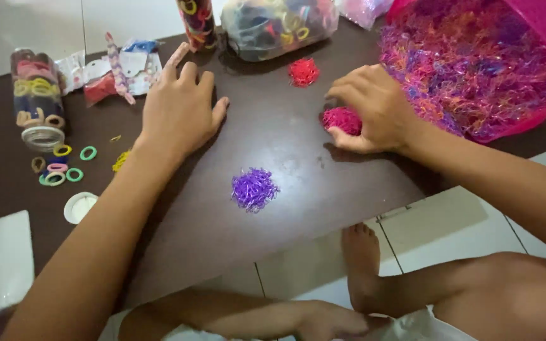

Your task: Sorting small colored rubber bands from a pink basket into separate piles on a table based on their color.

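The right hand (374, 110) cups a pink pile of tiny bands (341, 120) at 1 o'clock on the table (285, 145), its grip curled narrowly around the pile to corral it. The left hand (181, 107) rests flat at 11 o'clock, fingers spread and holding nothing, as if for support. A purple pile (254, 188) sits at centre, a red pile (303, 71) at 12.

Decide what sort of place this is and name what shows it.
Probably a home floor used as a craft or sorting spot: a low dark table over white floor tiles, the person's bare foot beside it, and small elastic bands in colour piles.
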